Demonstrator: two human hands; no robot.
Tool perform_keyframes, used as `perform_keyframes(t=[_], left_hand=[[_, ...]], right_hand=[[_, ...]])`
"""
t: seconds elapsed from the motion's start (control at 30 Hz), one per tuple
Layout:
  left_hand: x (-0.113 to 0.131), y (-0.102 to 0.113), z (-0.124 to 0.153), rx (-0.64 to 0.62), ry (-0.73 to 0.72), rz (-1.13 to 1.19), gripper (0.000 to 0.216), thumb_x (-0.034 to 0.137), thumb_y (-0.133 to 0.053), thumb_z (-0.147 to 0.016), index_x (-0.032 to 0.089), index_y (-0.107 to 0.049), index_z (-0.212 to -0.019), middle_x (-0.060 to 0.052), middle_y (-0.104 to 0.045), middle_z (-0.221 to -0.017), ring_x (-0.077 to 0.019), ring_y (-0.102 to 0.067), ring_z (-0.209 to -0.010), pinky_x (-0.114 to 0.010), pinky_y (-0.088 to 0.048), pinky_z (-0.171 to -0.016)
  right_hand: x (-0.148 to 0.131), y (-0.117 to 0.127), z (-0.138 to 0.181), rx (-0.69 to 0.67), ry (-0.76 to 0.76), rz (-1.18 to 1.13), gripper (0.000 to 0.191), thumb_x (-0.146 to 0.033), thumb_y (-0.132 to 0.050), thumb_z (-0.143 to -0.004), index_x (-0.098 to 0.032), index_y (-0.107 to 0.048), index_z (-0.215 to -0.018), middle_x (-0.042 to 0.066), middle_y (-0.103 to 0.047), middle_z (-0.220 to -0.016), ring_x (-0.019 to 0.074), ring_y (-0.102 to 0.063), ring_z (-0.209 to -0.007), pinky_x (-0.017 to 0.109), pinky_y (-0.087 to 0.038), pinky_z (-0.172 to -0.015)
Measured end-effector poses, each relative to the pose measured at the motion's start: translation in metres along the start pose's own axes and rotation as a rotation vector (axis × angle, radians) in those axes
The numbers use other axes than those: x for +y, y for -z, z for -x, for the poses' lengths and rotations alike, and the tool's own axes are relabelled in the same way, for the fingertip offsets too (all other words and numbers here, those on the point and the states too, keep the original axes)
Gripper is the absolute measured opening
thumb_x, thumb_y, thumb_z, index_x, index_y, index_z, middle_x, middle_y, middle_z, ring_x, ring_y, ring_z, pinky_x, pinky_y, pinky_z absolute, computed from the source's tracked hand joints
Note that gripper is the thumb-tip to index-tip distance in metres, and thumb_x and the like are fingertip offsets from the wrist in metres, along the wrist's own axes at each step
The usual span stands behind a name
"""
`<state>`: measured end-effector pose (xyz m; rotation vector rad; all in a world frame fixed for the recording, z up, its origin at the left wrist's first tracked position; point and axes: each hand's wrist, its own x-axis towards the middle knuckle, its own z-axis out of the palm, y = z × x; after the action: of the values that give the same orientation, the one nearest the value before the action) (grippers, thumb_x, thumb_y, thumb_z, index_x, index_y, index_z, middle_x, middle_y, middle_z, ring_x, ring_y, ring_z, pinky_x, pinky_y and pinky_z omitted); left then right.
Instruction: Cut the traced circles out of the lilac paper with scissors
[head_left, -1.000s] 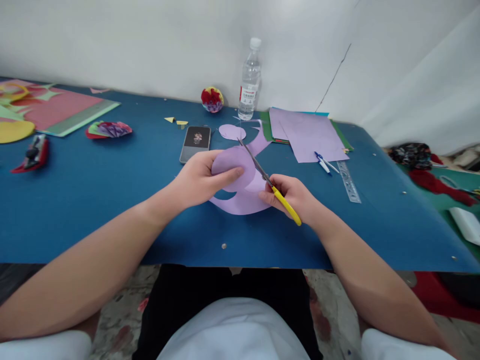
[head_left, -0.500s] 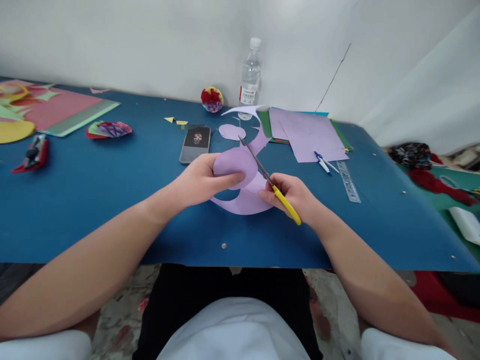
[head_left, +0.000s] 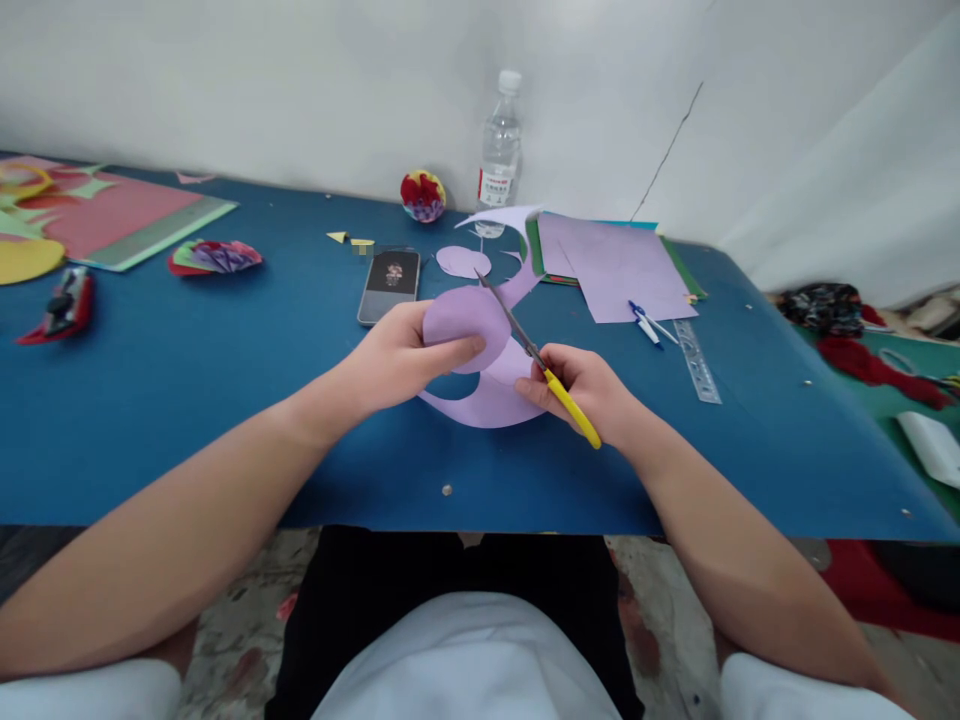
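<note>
Since a second ago, the free strip of your purple paper (head_left: 487,405) has curled up toward the water bottle (head_left: 500,140). Your left hand (head_left: 401,358) pinches the paper's rounded part just above the blue table (head_left: 225,380). Your right hand (head_left: 592,388) is closed around the yellow-handled scissors (head_left: 529,350), blades in the paper. The bottle's red label (head_left: 496,187) is too small to read.

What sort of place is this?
Probably a paper-craft worktable, maybe in a workshop or classroom. The right hand cuts lilac paper with yellow-handled scissors while the left hand holds it; coloured sheets, a ruler and folded paper flowers lie on the blue table.
</note>
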<state>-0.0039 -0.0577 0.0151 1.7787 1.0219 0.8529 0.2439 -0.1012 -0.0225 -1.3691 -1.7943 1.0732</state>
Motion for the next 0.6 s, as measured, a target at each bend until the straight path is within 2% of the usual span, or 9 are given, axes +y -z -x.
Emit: perform_keyframes(t=[0.17, 0.4, 0.6], left_hand=[[0.0021, 0.0, 0.0007, -0.018, -0.024, -0.021, 0.029, 0.044, -0.076, -0.083, 0.016, -0.073, -0.085, -0.004, -0.07, -0.079, -0.0192, -0.063, -0.073, -0.03, -0.052, -0.065], [0.0013, -0.0006, 0.0025, -0.069, -0.121, -0.249, 0.03, 0.041, -0.07, -0.084, 0.019, -0.061, -0.068, 0.001, -0.054, -0.062, -0.0135, -0.046, -0.058, -0.028, -0.035, -0.052], [0.0022, -0.001, 0.0028, -0.118, -0.132, -0.272, 0.03, 0.04, -0.07, -0.086, 0.019, -0.06, -0.066, 0.002, -0.053, -0.06, -0.013, -0.044, -0.057, -0.028, -0.033, -0.051]], right_hand=[[0.0024, 0.0006, -0.0002, -0.005, -0.001, 0.033, 0.049, -0.061, -0.083, -0.079, -0.023, -0.051, -0.077, -0.005, -0.046, -0.069, 0.0128, -0.039, -0.061, 0.029, -0.031, -0.056], [-0.0045, 0.0008, -0.0009, -0.03, -0.016, 0.164, 0.053, -0.068, -0.08, -0.078, -0.023, -0.052, -0.076, -0.004, -0.05, -0.067, 0.0133, -0.04, -0.06, 0.029, -0.031, -0.055], [-0.0058, 0.0011, -0.0014, -0.033, -0.011, 0.23, 0.056, -0.074, -0.077, -0.078, -0.023, -0.053, -0.076, -0.003, -0.051, -0.067, 0.0136, -0.041, -0.06, 0.03, -0.032, -0.056]])
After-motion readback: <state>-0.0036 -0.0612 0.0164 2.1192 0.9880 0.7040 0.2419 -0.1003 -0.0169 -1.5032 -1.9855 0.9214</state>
